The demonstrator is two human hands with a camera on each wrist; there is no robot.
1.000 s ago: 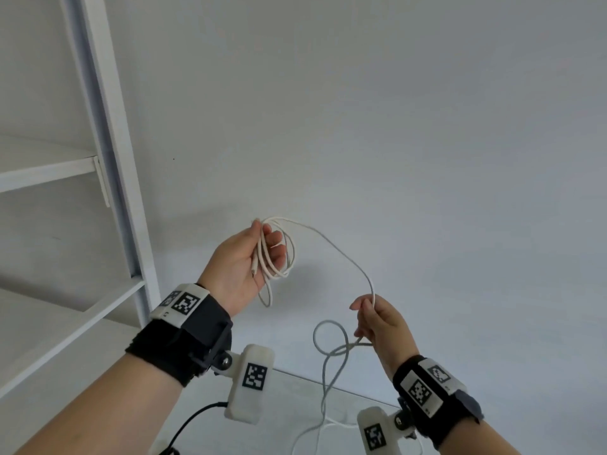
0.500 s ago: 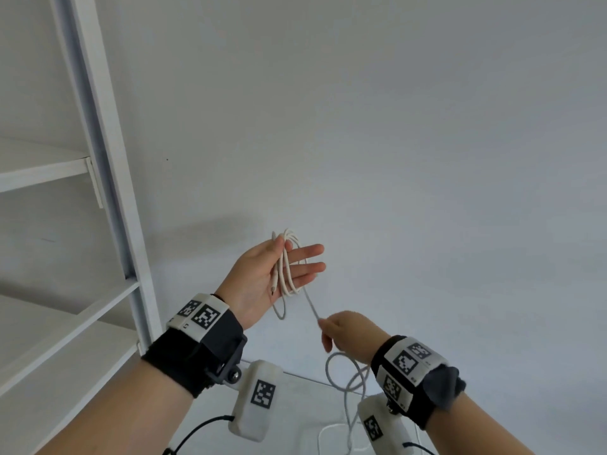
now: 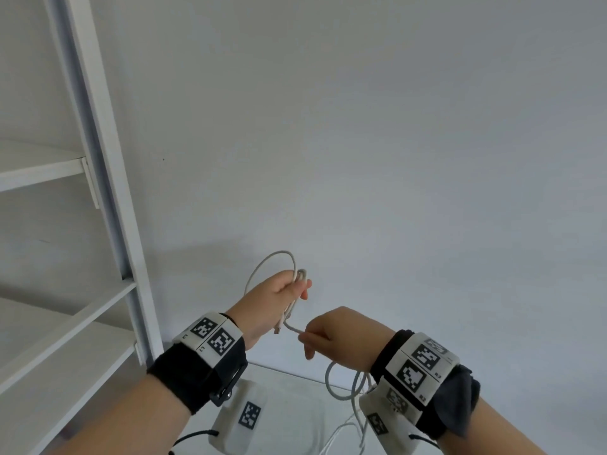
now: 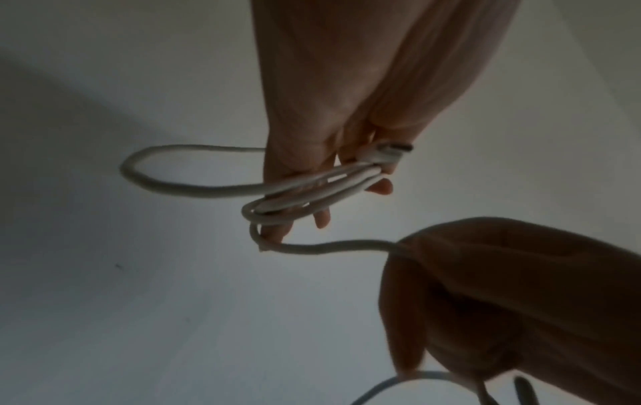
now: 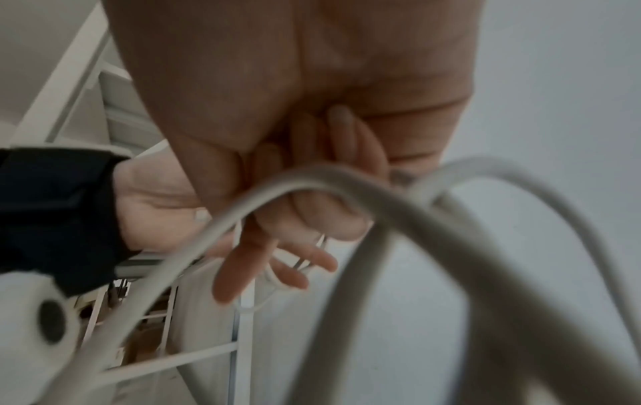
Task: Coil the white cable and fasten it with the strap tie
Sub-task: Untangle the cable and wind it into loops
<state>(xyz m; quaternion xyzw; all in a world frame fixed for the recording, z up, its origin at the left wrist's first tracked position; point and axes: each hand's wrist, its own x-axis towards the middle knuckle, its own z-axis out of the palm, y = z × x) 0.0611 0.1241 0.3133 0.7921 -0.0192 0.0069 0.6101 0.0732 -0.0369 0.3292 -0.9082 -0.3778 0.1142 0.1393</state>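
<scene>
Several loops of cable (image 3: 297,284) sit bunched in the left hand (image 3: 272,303), its grip clenched round them. Right hand (image 3: 338,333), just below and to the right, pinches the free run, which trails downward; next wrap likely travels up-left.

Plain pale grey wall (image 3: 394,126) from twelve to three o'clock, white shelving unit (image 3: 98,178) at nine o'clock
</scene>
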